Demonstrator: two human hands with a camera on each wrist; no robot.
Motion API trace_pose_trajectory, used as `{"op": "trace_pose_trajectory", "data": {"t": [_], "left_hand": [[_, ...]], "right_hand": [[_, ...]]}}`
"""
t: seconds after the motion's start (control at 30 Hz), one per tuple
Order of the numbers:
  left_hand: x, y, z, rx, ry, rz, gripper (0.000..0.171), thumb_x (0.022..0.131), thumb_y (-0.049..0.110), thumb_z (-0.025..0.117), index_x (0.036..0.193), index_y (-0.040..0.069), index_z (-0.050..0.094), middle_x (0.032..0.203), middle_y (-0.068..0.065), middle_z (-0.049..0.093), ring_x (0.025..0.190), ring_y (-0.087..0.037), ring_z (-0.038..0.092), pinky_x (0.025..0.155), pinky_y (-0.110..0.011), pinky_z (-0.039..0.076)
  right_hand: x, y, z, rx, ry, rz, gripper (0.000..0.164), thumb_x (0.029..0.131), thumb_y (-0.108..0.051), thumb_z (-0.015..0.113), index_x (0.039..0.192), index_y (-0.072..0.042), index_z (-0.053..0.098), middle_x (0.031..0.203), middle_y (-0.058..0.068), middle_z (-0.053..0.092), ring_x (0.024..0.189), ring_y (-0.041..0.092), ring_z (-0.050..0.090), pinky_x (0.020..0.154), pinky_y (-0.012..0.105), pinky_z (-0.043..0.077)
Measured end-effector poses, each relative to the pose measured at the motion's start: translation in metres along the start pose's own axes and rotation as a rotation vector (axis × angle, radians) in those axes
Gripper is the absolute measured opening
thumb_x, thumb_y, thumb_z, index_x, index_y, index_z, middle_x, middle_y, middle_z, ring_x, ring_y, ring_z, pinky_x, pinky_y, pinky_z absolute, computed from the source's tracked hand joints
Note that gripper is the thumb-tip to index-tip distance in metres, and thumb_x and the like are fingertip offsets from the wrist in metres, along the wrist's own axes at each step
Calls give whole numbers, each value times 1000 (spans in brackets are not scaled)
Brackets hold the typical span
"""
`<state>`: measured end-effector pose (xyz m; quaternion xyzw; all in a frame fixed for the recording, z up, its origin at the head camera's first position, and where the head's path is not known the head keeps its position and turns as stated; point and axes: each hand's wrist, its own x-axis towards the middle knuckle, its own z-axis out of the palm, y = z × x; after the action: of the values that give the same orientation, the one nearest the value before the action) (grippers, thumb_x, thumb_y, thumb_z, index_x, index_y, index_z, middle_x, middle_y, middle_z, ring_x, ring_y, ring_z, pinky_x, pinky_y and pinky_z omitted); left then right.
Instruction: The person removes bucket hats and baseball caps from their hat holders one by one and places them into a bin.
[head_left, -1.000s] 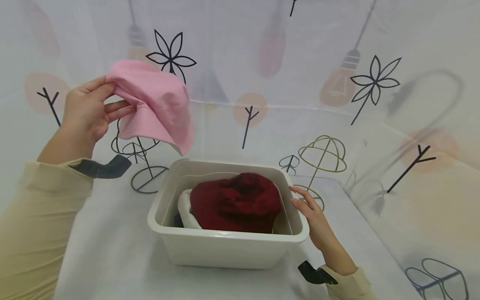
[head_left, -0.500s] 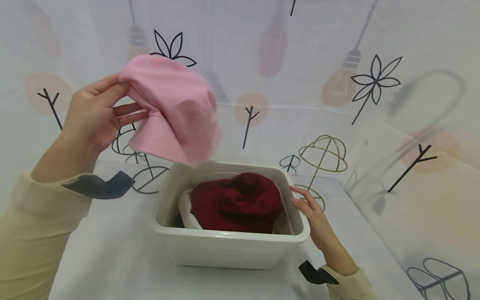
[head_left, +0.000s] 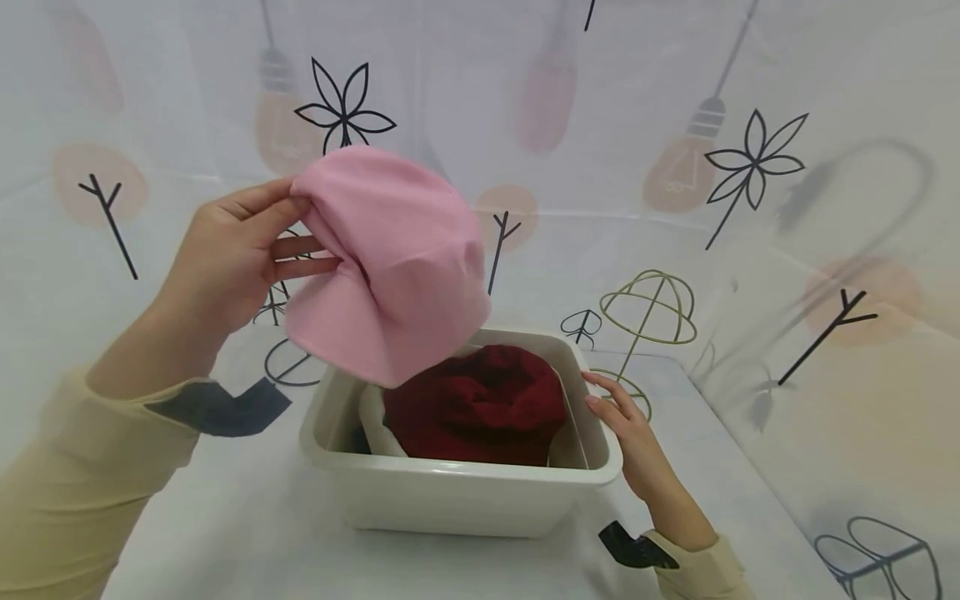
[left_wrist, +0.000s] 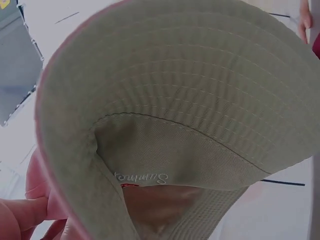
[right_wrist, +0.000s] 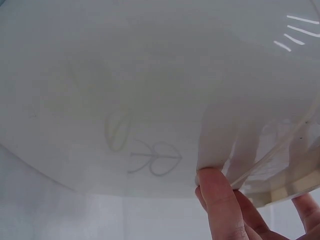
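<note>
My left hand [head_left: 236, 258] pinches the edge of a pink bucket hat [head_left: 405, 250] between thumb and forefinger, other fingers beside its brim. The hat hangs tilted above the back left of a white plastic basin [head_left: 465, 500], overlapping its rim in view. From the left wrist, the hat's grey-green underside [left_wrist: 185, 75] shows stitched rings and embroidered lettering inside. My right hand [head_left: 637, 442] holds the basin's right rim, fingers over the edge; the right wrist view shows a fingertip [right_wrist: 215, 185] against the outer wall. Inside the basin lies a dark red cloth hat [head_left: 480, 408].
A white cloth item [head_left: 380, 425] and something dark lie beneath the red hat at the basin's left. The basin stands on a white-covered table [head_left: 240, 517]. Behind hangs a backdrop [head_left: 465, 108] printed with flowers, bulbs and twigs; a wire hat stand shape [head_left: 648, 308] appears behind the right rim.
My left hand has carried the pink hat rightward and down, from beside the basin to above its back left. The right hand and the basin stay where they were.
</note>
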<state>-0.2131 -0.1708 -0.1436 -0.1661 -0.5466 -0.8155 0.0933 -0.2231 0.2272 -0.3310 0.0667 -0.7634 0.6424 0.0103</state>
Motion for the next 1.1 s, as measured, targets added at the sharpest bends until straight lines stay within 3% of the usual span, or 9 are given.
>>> {"op": "trace_pose_trajectory", "data": {"t": [0.23, 0.47, 0.7, 0.93, 1.1], "left_hand": [[-7, -14, 9, 148, -41, -33, 26, 88, 13, 65, 113, 9, 69, 107, -8, 63, 80, -22, 68, 69, -38, 54], [-8, -23, 11, 236, -81, -96, 33, 91, 12, 60, 122, 1, 59, 102, -7, 63, 85, -19, 67, 75, -33, 53], [-7, -34, 14, 359, -135, -169, 20, 96, 14, 51, 113, 3, 55, 97, -6, 58, 89, -16, 61, 79, -33, 52], [2, -52, 20, 502, -213, -188, 18, 98, 5, 44, 113, 0, 51, 109, -11, 54, 94, -21, 58, 79, -37, 52], [12, -68, 23, 597, -196, -194, 17, 93, 0, 48, 108, -1, 56, 111, -11, 55, 98, -22, 54, 75, -36, 54]], "right_hand": [[0, 0, -1, -1, -2, 7, 44, 99, -28, 43, 140, -13, 35, 130, 19, 41, 114, 31, 44, 86, 46, 45], [1, 0, 0, 6, -10, 11, 45, 99, -29, 43, 140, -12, 34, 132, 19, 39, 120, 32, 38, 89, 48, 42], [1, 0, -1, -6, -9, 2, 45, 99, -30, 43, 140, -12, 34, 131, 18, 40, 119, 30, 38, 89, 47, 41], [-1, -1, -1, -2, -3, 10, 45, 99, -29, 43, 140, -12, 34, 131, 19, 40, 119, 30, 38, 90, 47, 41], [-1, -1, 0, 4, 4, 18, 45, 99, -29, 43, 140, -12, 35, 132, 18, 39, 119, 30, 39, 90, 47, 41]]}}
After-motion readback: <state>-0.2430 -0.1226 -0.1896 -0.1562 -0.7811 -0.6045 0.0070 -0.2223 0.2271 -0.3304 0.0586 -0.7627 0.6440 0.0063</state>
